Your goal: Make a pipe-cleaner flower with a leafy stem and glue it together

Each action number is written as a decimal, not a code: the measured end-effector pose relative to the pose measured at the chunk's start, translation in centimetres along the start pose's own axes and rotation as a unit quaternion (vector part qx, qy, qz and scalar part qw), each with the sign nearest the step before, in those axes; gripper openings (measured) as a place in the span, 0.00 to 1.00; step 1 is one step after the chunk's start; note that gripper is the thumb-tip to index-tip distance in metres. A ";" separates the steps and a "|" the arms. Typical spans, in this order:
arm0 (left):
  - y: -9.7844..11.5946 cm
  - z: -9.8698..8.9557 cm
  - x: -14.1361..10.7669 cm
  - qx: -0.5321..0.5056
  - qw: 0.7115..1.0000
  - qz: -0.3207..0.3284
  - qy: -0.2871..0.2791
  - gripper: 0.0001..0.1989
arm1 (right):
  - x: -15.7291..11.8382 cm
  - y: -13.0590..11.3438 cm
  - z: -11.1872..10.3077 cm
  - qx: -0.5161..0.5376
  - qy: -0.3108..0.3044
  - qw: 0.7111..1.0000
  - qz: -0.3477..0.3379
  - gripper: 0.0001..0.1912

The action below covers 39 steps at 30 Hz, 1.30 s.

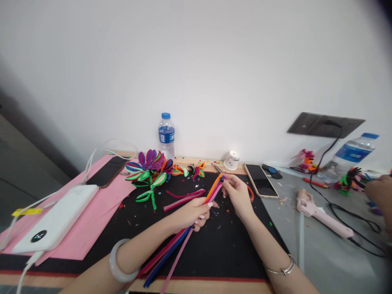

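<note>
My left hand (191, 214) is closed around a bundle of pipe cleaners (213, 190) in orange, pink and blue. Below that hand, the long pink and blue ends trail toward the mat's front edge. At the bundle's upper end, the thumb and fingers of my right hand (238, 195) pinch the tips, where a small dark band shows. Loose magenta pipe cleaners (183, 200) lie on the black mat (226, 253) beyond my left hand. Farther left are colourful pipe-cleaner flowers (150, 177) with green leaves.
A water bottle (166, 136) and paper cup (232, 161) stand by the wall. Phones (261, 181) (107, 171), a power bank (56, 218) and pink paper (92, 228) flank the mat. Rightward lie a corded glue gun (326, 218) and another person's hand (379, 196).
</note>
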<state>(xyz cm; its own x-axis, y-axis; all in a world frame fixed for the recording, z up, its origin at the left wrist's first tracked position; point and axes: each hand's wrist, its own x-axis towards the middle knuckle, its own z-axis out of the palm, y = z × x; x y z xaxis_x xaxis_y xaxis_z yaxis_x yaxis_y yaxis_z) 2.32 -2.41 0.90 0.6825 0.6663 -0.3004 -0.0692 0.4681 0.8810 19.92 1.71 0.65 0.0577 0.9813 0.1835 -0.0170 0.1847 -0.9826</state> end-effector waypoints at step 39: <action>0.1 0.2 -0.4 0.043 0.997 -0.050 -0.031 0.15 | -0.2 -1.0 -0.1 0.040 0.009 0.997 0.068 0.12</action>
<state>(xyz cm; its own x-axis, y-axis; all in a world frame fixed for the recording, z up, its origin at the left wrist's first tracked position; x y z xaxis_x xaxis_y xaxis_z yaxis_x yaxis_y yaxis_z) 2.14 -2.73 1.20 0.7262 0.5809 -0.3678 0.0620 0.4774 0.8765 20.06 1.33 1.59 0.0681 0.9965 0.0483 -0.1063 0.0554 -0.9928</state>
